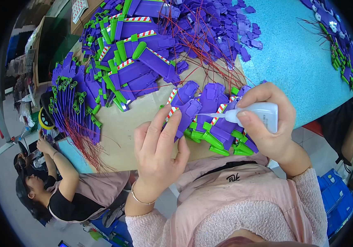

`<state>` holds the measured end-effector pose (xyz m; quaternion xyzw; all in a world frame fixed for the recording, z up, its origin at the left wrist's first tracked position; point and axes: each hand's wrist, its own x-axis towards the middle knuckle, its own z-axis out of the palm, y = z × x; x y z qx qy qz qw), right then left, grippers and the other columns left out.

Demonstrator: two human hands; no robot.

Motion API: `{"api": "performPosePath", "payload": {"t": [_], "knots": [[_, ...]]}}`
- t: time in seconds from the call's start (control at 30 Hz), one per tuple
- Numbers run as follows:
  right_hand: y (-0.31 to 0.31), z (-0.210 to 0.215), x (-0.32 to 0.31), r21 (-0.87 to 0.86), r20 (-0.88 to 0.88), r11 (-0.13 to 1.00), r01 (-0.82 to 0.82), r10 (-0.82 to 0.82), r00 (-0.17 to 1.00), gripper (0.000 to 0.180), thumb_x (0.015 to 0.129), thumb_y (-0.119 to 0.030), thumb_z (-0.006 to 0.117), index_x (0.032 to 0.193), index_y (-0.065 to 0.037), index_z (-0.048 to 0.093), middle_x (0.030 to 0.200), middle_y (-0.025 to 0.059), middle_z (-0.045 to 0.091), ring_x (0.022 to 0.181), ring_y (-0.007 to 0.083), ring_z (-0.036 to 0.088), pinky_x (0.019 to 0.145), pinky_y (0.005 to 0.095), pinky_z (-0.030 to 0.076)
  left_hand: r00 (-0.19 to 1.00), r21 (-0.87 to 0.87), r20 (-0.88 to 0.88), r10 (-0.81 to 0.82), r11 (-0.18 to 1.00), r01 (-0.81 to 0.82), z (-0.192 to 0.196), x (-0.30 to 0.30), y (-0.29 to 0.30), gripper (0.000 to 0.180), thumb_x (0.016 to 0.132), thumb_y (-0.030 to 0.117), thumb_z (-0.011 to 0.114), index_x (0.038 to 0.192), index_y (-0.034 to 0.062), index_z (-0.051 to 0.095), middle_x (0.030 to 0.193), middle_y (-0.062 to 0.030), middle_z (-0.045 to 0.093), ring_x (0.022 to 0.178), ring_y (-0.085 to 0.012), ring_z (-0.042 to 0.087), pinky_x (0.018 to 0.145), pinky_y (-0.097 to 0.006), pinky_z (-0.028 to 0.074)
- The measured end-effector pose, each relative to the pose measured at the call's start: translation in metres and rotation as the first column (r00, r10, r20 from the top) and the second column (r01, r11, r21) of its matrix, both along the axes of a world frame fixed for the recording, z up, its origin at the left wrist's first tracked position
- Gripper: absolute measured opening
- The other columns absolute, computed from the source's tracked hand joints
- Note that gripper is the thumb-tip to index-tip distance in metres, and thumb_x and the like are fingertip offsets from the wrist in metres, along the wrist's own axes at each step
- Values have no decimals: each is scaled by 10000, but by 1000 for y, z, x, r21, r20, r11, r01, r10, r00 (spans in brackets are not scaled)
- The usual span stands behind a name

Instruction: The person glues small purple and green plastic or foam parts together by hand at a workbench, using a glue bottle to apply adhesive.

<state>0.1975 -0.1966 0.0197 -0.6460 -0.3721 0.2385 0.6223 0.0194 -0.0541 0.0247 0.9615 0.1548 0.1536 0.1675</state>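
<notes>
Pinning a purple plastic part (184,108) flat on the cardboard sheet (143,119) with closed fingertips, the left hand (158,145) steadies it so the right hand (267,123), gripping a small white glue bottle (258,114), can aim the nozzle at its edge.

We see the left hand (158,146) pinching a purple plastic part (184,108) with a red-white striped sticker, centre frame. At 3 o'clock of it the right hand (267,123) squeezes a white glue bottle (258,114), nozzle on the part. Purple-green parts pile (135,53) at 11 o'clock on cardboard sheet (143,123) over the blue desk (300,57). Another person (57,189) sits at 8 o'clock.
</notes>
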Motion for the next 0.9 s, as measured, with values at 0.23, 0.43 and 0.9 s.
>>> {"api": "performPosePath", "payload": {"t": [0.23, 0.43, 0.9], "knots": [[-1, -1, 3, -29, 18, 998, 47, -47, 999, 181, 776, -40, 744, 913, -10, 629, 846, 66, 638, 730, 116, 607, 650, 249, 475, 1000, 34, 4, 14, 999, -14, -2, -2, -1, 549, 625, -18, 689, 1169, 7, 616, 1206, -147, 597, 850, -273, 524, 774, -344, 432], [5, 2, 1, 55, 25, 998, 40, -42, 999, 170, 782, -36, 735, 907, -6, 624, 843, 70, 639, 720, 122, 608, 639, 250, 475, 1000, 188, 10, 14, 982, -15, 1, -1, -3, 475, 648, -18, 676, 1120, 41, 671, 1192, -83, 626, 835, -215, 521, 773, -308, 418], [-3, -2, 6, 48, -105, 986, 158, -152, 983, 142, 844, -58, 684, 936, -10, 587, 871, 34, 619, 757, 76, 583, 657, 217, 477, 996, -4, -82, -32, 999, 32, -12, 8, 16, 425, 754, 29, 647, 1178, 15, 617, 1212, -154, 592, 939, -320, 554, 875, -383, 435]]}}
